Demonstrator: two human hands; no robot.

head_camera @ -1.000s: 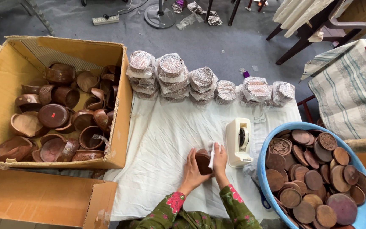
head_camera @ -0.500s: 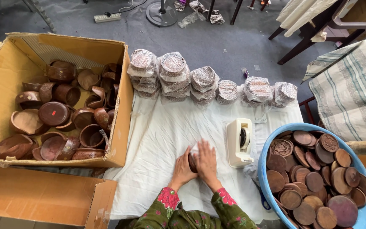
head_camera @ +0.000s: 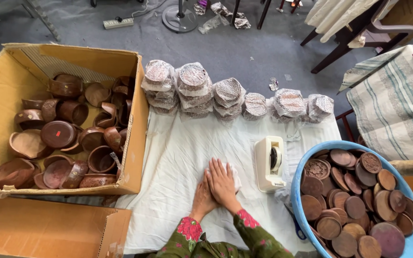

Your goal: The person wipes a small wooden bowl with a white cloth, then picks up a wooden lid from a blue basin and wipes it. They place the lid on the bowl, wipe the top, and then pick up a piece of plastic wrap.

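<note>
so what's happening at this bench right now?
A person kneels at a white cloth, both palms down side by side: right hand flat on a small white-wrapped piece, left hand against it. A tape dispenser sits just to the right. A cardboard box of brown wooden bowls is on the left, a blue tub of round wooden lids on the right, and wrapped bundles line the far edge.

Two hands (head_camera: 218, 184), six wrapped stacks (head_camera: 230, 95), one tape dispenser (head_camera: 269, 163), one cardboard box (head_camera: 10, 71), one blue tub (head_camera: 296, 191).
</note>
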